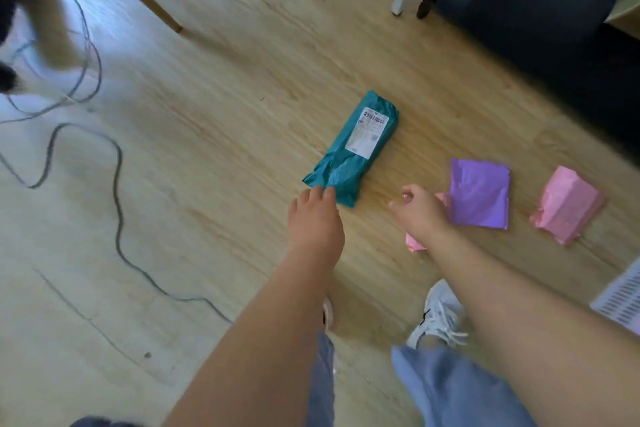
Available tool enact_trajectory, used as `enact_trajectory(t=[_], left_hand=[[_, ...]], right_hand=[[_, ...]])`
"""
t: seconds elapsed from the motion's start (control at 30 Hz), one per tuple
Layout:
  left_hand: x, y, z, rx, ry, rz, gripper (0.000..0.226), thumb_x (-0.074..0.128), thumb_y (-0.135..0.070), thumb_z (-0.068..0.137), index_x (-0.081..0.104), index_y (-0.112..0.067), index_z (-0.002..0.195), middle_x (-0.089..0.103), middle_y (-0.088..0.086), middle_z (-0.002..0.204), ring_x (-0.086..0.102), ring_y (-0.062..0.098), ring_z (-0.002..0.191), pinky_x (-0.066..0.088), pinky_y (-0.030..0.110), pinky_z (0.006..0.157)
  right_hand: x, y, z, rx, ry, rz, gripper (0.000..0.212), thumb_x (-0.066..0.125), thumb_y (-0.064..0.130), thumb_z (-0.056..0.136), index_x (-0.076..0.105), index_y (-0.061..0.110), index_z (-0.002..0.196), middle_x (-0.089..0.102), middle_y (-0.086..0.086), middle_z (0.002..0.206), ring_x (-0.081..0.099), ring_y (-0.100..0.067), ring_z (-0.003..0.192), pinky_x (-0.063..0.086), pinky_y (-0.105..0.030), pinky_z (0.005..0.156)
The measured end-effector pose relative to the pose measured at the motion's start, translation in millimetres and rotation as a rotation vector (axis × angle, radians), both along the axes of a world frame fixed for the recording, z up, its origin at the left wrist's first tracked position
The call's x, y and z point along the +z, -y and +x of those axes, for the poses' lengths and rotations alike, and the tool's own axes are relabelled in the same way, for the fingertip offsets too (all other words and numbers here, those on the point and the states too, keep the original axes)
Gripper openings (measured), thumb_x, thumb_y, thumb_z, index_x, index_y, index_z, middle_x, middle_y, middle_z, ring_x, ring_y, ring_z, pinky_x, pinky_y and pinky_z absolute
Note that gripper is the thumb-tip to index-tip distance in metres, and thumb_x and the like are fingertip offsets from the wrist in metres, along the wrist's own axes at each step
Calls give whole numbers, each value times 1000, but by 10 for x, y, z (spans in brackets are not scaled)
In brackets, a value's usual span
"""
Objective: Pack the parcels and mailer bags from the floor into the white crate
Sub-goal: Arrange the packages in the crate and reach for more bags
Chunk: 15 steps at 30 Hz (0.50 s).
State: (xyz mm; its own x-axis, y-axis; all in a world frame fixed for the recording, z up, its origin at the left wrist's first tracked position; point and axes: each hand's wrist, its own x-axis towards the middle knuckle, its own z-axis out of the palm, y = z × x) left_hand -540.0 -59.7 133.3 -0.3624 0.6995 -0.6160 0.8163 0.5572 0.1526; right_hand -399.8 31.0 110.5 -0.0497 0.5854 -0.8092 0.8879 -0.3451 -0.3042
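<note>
Head view: four items lie unpacked on the floor (225, 166): a teal mailer bag (353, 149), a purple mailer bag (479, 192), a pink mailer bag (568, 204) and a second pink bag (415, 243) partly under my right hand (422, 208), with only a corner of the white crate (620, 302) showing at right, contents unseen. My left hand (315, 215) lays straight fingers on the teal bag's near end without gripping; my right hovers loosely curled, empty. The teal bag's white label (369, 132) bears a barcode, print illegible.

light: bright, soft | glare: floor (131, 55) upper left | blur: left edge, probably motion | edges: bowed
</note>
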Motion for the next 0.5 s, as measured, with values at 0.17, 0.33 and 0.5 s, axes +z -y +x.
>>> enact_trajectory(t=[0.17,0.33,0.5], left_hand=[[-741,-141,-234,-82,56,-27,45,41,-16,97,36,-17,142,39,1,146,36,23,133,29,35,109],[-1673,-257,-326,-53,89,-42,45,41,-14,96,37,-14,141,40,3,144,36,24,133,31,35,107],[-2364,-359,-425,-83,93,2,47,39,-14,97,36,-15,144,40,3,146,37,24,132,32,35,106]], right_hand=[[-675,6,-186,-19,51,-64,52,61,32,93,47,12,139,55,-11,138,53,-27,123,41,-28,91],[-1561,-123,-373,-66,75,-105,58,57,38,95,42,11,143,48,-9,144,48,-29,129,41,-33,96],[-2368,-227,-702,-113,85,-101,51,57,44,93,55,8,129,60,-13,129,59,-32,113,41,-30,78]])
